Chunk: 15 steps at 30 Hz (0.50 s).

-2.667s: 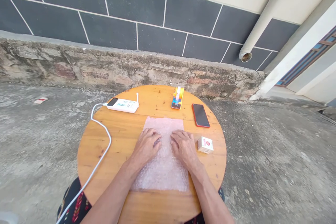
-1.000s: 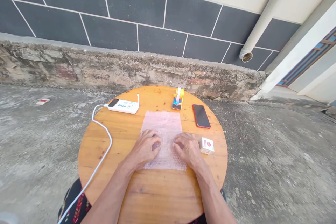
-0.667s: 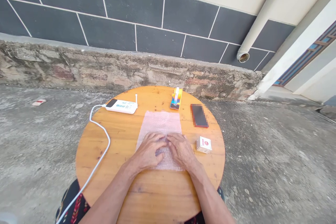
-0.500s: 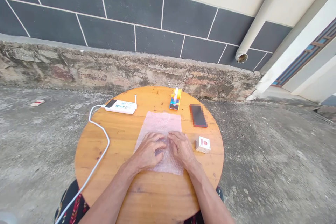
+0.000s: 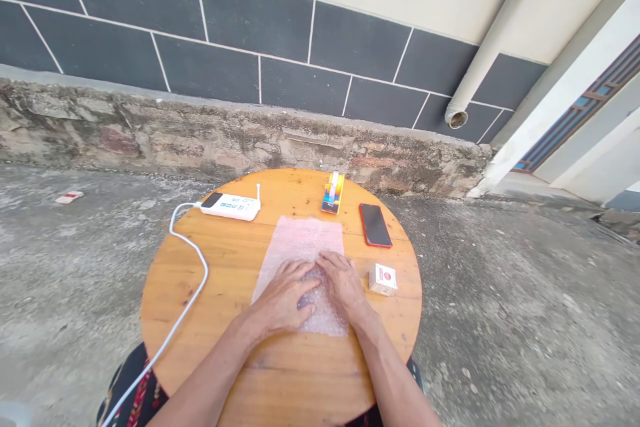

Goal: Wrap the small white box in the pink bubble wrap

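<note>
A pinkish sheet of bubble wrap [image 5: 305,237] lies flat on the round wooden table [image 5: 310,373]. My left hand [image 5: 287,295] rests on its left half, fingers spread and thumb apart. On the right half is my right hand [image 5: 341,285], palm down with its fingers bent forward onto the sheet. The fingertips of both hands come close together near the sheet's middle. A small white box [image 5: 383,279] with a red mark stands just right of my right hand.
A phone with a red edge [image 5: 375,225] lies at the right. Near the far edge stands a yellow and blue tape dispenser [image 5: 333,193]. At the left is a white device [image 5: 230,205] with a white cable [image 5: 200,260] running off the near edge. Beyond is a stone-based wall [image 5: 225,137].
My hands stay on the bubble wrap and have shifted slightly; the left thumb sits further right and the fingertips are closer together. The view has tilted a little.
</note>
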### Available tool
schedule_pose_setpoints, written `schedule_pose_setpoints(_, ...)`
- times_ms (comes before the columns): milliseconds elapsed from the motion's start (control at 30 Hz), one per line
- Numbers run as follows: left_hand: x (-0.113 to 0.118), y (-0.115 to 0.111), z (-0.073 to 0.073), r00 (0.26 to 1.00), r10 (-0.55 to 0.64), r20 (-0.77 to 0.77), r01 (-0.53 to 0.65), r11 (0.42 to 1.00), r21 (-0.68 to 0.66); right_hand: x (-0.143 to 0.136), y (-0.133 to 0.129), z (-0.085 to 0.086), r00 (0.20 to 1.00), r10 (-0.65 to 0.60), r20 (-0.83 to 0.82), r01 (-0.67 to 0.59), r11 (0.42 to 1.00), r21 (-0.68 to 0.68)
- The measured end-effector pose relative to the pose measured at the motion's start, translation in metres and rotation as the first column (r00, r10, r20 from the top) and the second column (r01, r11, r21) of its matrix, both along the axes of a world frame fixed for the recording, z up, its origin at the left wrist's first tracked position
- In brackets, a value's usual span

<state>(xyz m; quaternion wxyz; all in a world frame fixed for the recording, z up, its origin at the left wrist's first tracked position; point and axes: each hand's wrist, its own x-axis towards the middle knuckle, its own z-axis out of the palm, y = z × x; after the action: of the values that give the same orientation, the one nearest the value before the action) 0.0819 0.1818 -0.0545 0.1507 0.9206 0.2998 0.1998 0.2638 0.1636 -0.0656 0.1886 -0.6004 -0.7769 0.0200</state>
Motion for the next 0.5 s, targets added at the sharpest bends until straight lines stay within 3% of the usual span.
schedule_pose_setpoints(133,-0.007,-0.023,0.005,0.997,0.005,-0.076,-0.008,0.999,-0.036,0.000,0.001,-0.002,1.000,0.010,-0.011,-0.010,1.000,0.022)
schedule_pose_setpoints(333,-0.037,-0.073,0.005,0.991,-0.065,-0.114,0.048,0.988,-0.145,-0.002,0.001,-0.003,0.999,-0.003,-0.054,0.006,0.999,0.045)
schedule_pose_setpoints(400,-0.042,-0.078,0.010,0.988,-0.114,-0.100,0.093,0.975,-0.201,-0.002,0.000,-0.002,0.997,-0.016,-0.071,0.020,0.998,0.058)
schedule_pose_setpoints(500,-0.040,-0.062,0.018,0.999,-0.031,-0.014,0.028,0.984,-0.175,-0.002,-0.001,-0.003,0.995,-0.038,-0.095,0.046,0.995,0.093)
